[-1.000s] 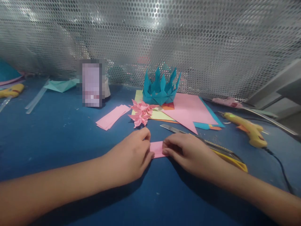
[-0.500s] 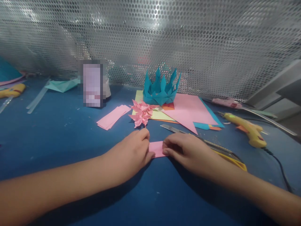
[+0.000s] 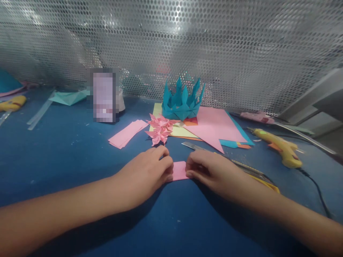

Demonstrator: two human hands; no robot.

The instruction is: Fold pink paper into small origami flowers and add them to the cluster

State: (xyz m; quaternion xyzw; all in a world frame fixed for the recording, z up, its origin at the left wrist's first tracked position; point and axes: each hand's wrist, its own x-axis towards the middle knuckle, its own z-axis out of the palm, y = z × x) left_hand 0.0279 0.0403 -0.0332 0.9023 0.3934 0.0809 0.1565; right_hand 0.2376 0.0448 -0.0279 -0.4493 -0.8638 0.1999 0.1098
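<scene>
A small piece of pink paper (image 3: 179, 170) lies low over the blue table, its two ends covered by my fingers. My left hand (image 3: 150, 167) is closed on its left end, fingertips pressed together. At the right end my right hand (image 3: 206, 167) pinches it between thumb and curled fingers. Just beyond my left hand are folded pink paper flowers (image 3: 160, 129). A stack of pink paper strips (image 3: 127, 134) lies to their left. A utility knife (image 3: 191, 145) lies behind my right hand, partly hidden by it.
A blue folded-paper crown (image 3: 182, 103) stands on coloured sheets (image 3: 214, 123) at the back. Yellow glue guns (image 3: 281, 144) lie at right and far left (image 3: 13, 103), the right one with a cord. A phone (image 3: 104, 96) stands before a perforated metal panel (image 3: 150, 46).
My left fingers have shifted on the pink paper, with the thumb now tucked in and the forefinger lower over its left end. My right hand keeps its pinch.
</scene>
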